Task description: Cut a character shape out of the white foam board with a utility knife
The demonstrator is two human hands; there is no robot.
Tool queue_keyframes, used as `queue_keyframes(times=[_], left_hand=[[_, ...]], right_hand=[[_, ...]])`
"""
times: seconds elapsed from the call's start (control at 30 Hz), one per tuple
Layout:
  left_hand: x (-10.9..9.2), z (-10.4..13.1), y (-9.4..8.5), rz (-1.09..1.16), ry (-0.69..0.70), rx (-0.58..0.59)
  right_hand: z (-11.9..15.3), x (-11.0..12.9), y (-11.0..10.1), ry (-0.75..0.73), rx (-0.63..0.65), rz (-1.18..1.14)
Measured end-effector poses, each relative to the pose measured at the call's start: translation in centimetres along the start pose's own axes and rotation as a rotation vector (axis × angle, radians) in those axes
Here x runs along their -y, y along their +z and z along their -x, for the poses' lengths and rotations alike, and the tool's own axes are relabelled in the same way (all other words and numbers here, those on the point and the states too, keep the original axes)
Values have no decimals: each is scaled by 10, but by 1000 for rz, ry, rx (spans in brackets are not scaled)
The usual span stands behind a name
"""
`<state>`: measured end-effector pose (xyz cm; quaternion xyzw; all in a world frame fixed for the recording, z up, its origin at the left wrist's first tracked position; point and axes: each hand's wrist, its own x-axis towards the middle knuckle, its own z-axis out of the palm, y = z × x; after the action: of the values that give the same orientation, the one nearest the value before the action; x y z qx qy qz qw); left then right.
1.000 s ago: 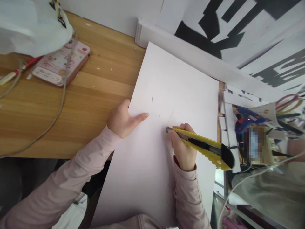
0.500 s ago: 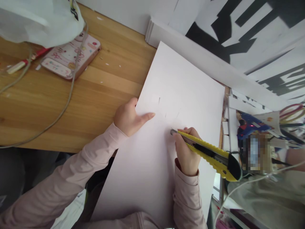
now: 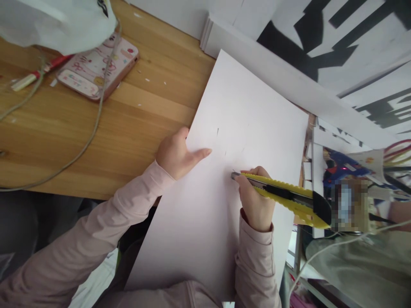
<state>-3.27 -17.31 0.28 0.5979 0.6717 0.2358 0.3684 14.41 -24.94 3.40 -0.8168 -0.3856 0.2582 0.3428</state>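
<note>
A large white board (image 3: 199, 231) lies slanted over the table edge, with several short dark marks near its middle. My left hand (image 3: 181, 155) grips the board's left edge, thumb on top and fingers hidden underneath. In my right hand (image 3: 257, 199) is a yellow utility knife (image 3: 289, 194), its handle pointing right. The knife's tip end is at the board's surface, right of my left thumb; whether the blade touches cannot be made out.
On the wooden table (image 3: 154, 111) lie a pink patterned phone (image 3: 93, 70), a red pen (image 3: 41, 72), a cable and a white bag (image 3: 61, 23). White panels with black shapes stand behind. Clutter and part of another person's arm (image 3: 400, 214) are at the right.
The view has shifted slightly. The knife handle has swung a little upward at its rear end, still in my right hand. My left hand keeps its hold on the board.
</note>
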Motion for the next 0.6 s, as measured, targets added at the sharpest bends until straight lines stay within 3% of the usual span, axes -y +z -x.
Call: queue_keyframes(times=[0.6], left_hand=[[-3,1,-3,-14,-30,52]], right_hand=[[1,1,-9,-76,95,39]])
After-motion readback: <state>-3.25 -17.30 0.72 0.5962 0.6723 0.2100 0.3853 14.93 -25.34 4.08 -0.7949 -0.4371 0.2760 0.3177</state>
